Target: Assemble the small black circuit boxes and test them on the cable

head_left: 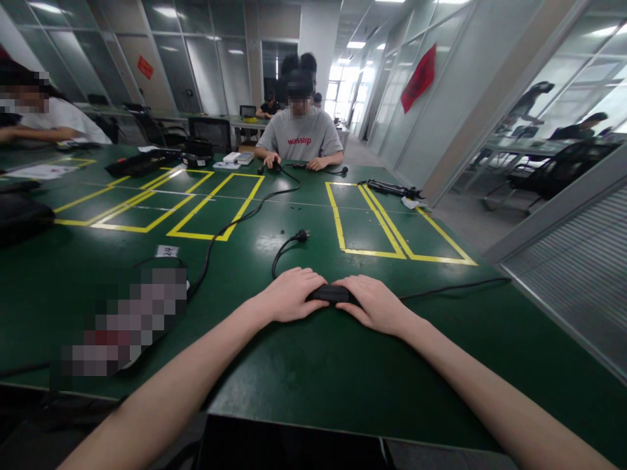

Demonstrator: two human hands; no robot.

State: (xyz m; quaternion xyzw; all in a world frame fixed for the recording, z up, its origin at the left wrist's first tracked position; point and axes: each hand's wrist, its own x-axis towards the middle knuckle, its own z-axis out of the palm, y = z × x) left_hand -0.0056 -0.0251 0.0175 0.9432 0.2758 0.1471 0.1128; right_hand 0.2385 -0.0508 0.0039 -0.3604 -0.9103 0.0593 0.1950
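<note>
Both my hands grip a black power adapter (334,294) just above the green table (304,365) or resting on it; which one I cannot tell. My left hand (298,294) is closed round its left end, and my right hand (375,301) is closed round its right end. A short black cable curves up from beside my left hand to a black plug (302,235) lying on the table. From my right hand a thin black cord (455,288) runs toward the table's right edge.
A blurred-out long object (137,320) lies at the left, with a black cable (209,251) running from it. Yellow tape rectangles (343,250) mark the table. Black folded gear (392,189) lies at the back right. Across the table sits a person (301,134), hands on the tabletop.
</note>
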